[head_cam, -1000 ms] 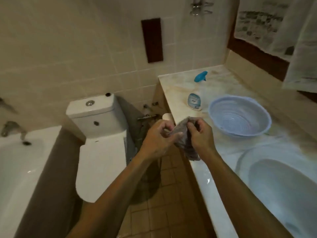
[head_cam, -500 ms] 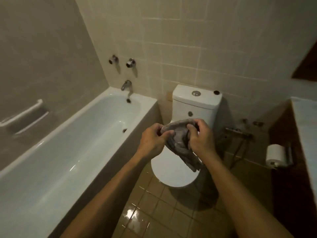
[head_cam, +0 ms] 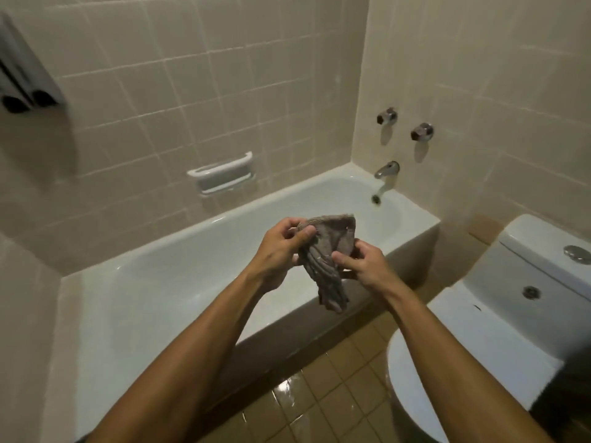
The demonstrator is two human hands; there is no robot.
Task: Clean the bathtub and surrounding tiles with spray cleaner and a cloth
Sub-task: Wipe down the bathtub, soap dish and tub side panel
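- A tiled wall [head_cam: 198, 75] of pale beige squares fills the far side and turns a corner to run along the right.
- A white bathtub [head_cam: 153, 282] runs from the near left to the far right, set against that wall, with its brown side panel facing the floor.
- A white toilet [head_cam: 499, 318] stands at the right, just beside the far end of the tub, lid closed, with a round silver flush button on the tank.
- The floor [head_cam: 332, 388] is brown square tile, with a wet shine near the tub panel.
- Two bare forearms reach from the near edge toward the middle, over the tub's near rim.
- A grey cloth [head_cam: 326, 260] hangs between the two hands, above the tub's near rim; its top edge is spread and its lower part droops in folds.
- The left hand [head_cam: 281, 247] pinches the cloth's upper left corner between thumb and curled fingers.
- The right hand [head_cam: 364, 263] pinches the cloth's right side, lower down, thumb in front.
- A dark, blurred object [head_cam: 22, 75] hangs on the wall at the far left; what it is cannot be told.
- A white soap holder [head_cam: 222, 172] is set in the far wall just above the tub rim.
- A chrome spout [head_cam: 385, 174] juts from the right wall over the tub's far end.
- Two chrome tap handles [head_cam: 404, 124] sit side by side on the wall above the spout.
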